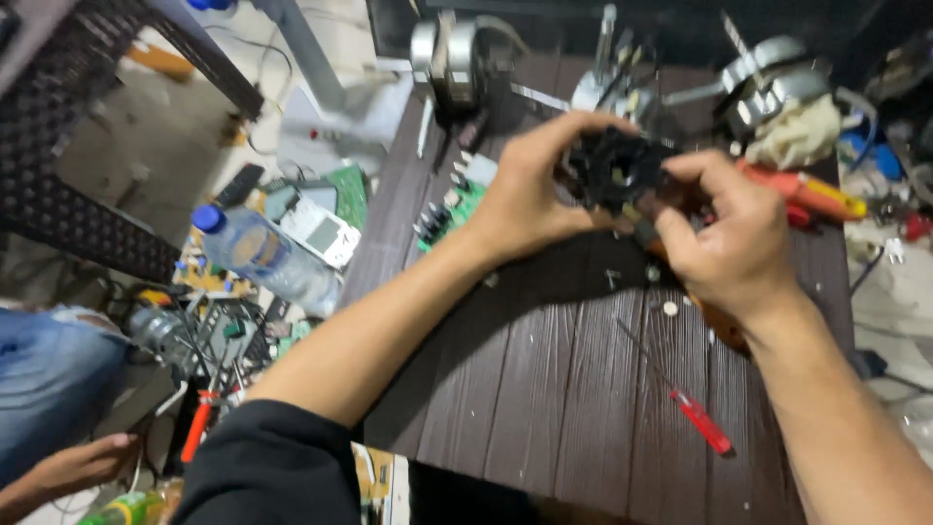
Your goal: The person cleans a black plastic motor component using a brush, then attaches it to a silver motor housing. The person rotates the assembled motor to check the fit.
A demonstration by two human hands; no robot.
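Left hand [530,199], right hand [729,238] grip blurred black part [614,170]; details unclear.

- You have a red-handled screwdriver [695,413] lying on the dark table [544,389].
- Your green circuit board [449,211] sits at its left edge.
- A plastic bottle [260,255] lies on the floor.

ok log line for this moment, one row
left hand: holds black round part | right hand: on same part | red screwdriver: lies on dark table
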